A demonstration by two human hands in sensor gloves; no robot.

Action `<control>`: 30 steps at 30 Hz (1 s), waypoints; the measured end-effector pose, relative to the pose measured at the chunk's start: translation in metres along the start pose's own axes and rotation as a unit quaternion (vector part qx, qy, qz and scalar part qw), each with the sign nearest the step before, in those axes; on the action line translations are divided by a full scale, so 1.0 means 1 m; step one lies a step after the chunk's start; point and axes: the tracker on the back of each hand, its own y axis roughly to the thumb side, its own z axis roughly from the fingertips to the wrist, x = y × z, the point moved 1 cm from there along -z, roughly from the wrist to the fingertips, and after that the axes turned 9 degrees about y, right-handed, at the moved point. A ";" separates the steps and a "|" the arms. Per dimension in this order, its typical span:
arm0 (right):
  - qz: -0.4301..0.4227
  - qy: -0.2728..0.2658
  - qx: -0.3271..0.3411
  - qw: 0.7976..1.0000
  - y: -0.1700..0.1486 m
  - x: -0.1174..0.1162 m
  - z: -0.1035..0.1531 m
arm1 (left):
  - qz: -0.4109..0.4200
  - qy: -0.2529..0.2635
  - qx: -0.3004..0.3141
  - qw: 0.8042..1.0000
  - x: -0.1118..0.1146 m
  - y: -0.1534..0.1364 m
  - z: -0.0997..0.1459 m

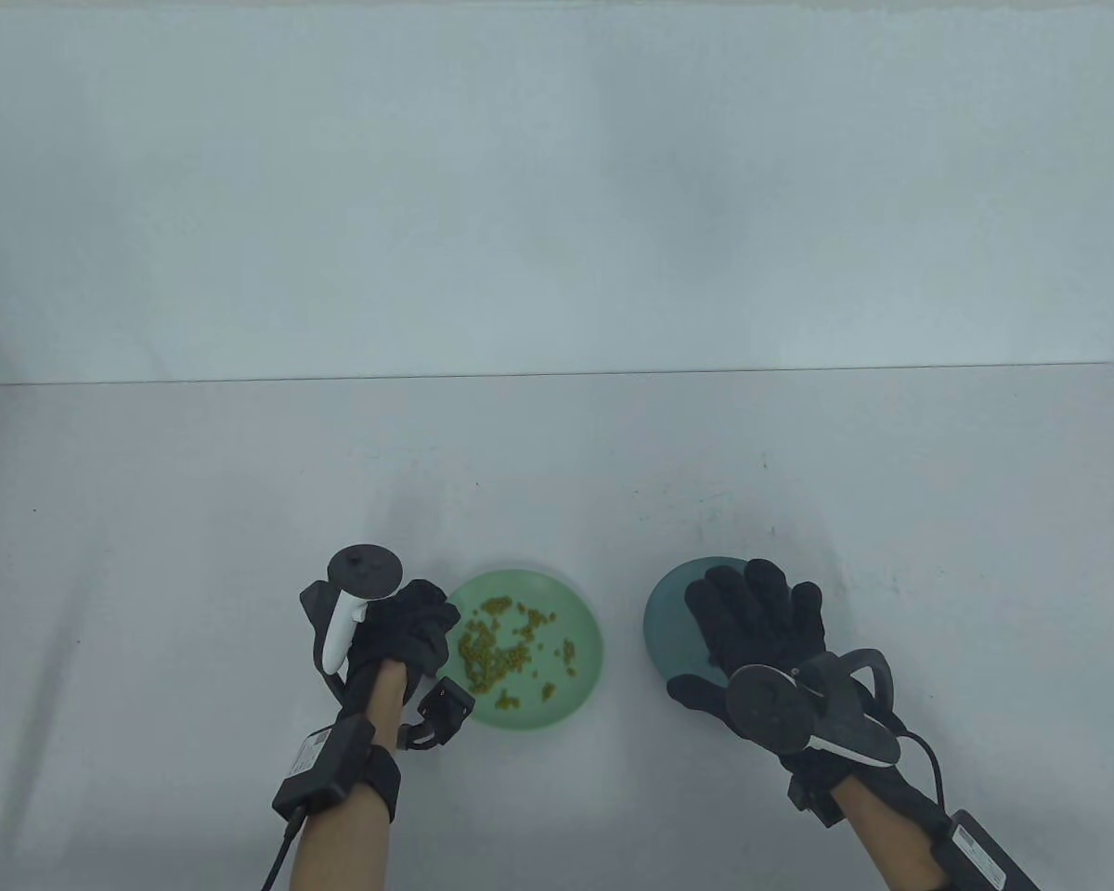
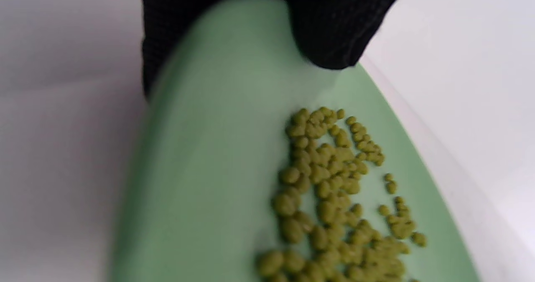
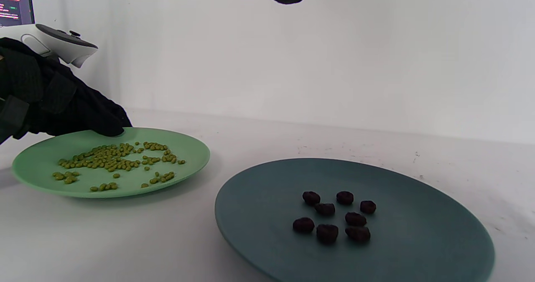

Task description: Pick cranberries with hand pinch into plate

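In the table view the right hand [image 1: 757, 622] hides the cranberries [image 3: 332, 216].

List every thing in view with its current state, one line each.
Green plate: flat on the table, scattered with small green beans.
Green beans: loose, mostly in one cluster.
Teal plate: flat on the table, holding seven cranberries.
Cranberries: grouped together on the teal plate.
Left hand: fingers resting on the green plate's rim.
Right hand: spread open above the teal plate, holding nothing.

A light green plate [image 1: 583, 620] sits on the white counter [image 1: 557, 464], scattered with small yellow-green peas [image 1: 497, 645]. A lit screen [image 3: 14, 3] shows at the far upper corner of the right wrist view.
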 end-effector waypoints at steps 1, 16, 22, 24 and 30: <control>0.000 0.000 0.000 1.000 0.000 0.000 0.000 | -0.025 0.004 0.005 1.000 0.000 0.003 0.000; -0.001 -0.001 -0.002 1.000 -0.001 0.000 0.000 | -0.244 0.054 0.041 0.967 0.008 0.029 -0.004; -0.002 0.000 -0.005 1.000 -0.001 -0.001 0.000 | -0.266 0.066 0.043 0.961 0.013 0.032 -0.005; -0.003 0.001 -0.006 1.000 -0.002 -0.001 0.000 | -0.257 0.061 0.040 0.964 0.012 0.031 -0.005; -0.014 0.002 -0.006 1.000 -0.004 -0.001 -0.001 | -0.237 0.055 0.067 0.968 -0.007 0.032 0.011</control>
